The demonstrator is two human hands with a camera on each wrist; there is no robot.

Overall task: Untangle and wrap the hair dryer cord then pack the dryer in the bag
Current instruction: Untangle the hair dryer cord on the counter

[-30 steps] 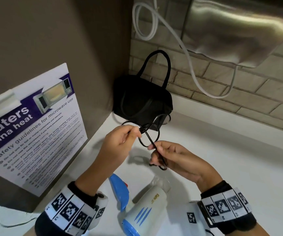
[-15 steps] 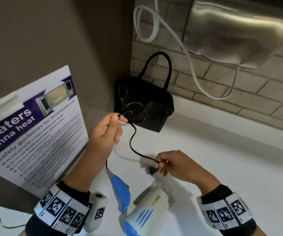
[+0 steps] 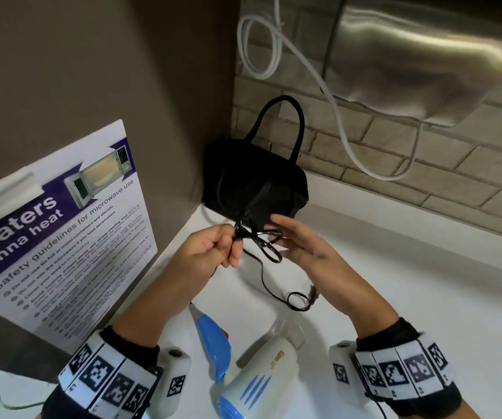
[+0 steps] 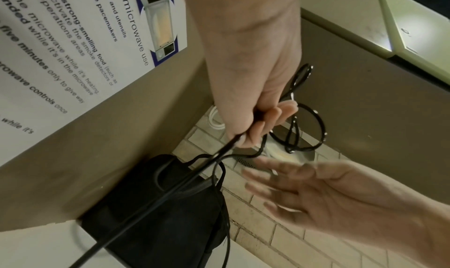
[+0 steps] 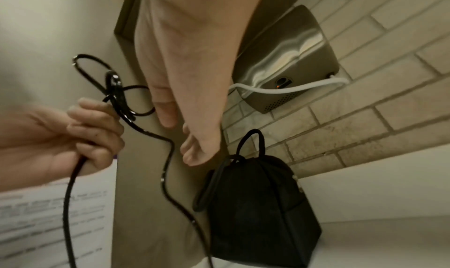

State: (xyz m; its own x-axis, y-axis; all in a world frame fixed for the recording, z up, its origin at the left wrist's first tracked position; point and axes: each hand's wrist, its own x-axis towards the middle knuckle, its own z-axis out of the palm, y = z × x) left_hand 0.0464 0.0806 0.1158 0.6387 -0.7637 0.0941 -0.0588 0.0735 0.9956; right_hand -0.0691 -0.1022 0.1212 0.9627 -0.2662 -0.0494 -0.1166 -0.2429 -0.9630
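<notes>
A white and blue hair dryer (image 3: 252,379) lies on the white counter (image 3: 410,297) between my wrists. Its thin black cord (image 3: 263,269) runs up from the handle to my left hand (image 3: 213,252), which pinches a knot of small loops (image 4: 295,122) above the counter. The plug end (image 3: 313,293) lies loose on the counter. My right hand (image 3: 298,241) hovers just right of the loops with fingers spread and holds nothing. The black bag (image 3: 255,182) with its handle up stands in the back corner, also seen in the right wrist view as the bag (image 5: 263,210).
A microwave safety poster (image 3: 56,225) hangs on the brown panel at the left. On the brick wall sits a steel hand dryer (image 3: 419,58) with a white cable (image 3: 334,107) looping down. A thin cable (image 3: 1,397) lies at the lower left.
My right hand let go of the plug, which now lies on the counter, and rose open to the loops. My left hand dropped lower toward the middle, still pinching the cord.
</notes>
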